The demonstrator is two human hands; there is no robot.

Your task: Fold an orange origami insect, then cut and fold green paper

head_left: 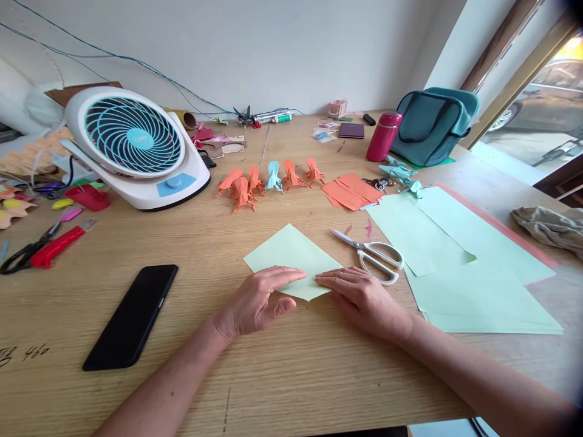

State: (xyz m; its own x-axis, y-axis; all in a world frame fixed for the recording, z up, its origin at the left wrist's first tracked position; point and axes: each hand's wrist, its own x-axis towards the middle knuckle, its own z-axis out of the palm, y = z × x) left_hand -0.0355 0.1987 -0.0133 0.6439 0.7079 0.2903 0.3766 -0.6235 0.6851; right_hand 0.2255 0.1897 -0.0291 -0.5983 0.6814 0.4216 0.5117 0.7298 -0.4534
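Observation:
A pale green sheet of paper (291, 249) lies on the wooden table in front of me, turned with one corner pointing away. My left hand (264, 297) rests on its near left side, fingers stretched out over the paper and thumb held apart. My right hand (364, 297) lies on the near right edge with its fingers extended flat; its thumb is mostly hidden. Just beyond the right hand is a pair of white-handled scissors (378, 255), blades toward the upper left. Neither hand grips anything that I can see.
Larger green sheets (483, 303) cover the right side. Orange paper pieces (350, 189) and folded paper figures (273, 176) sit farther back. A black phone (132, 315), a red cutter (57, 246) and a fan (136, 145) are at left; a pink bottle (385, 136) and teal bag (432, 127) stand behind.

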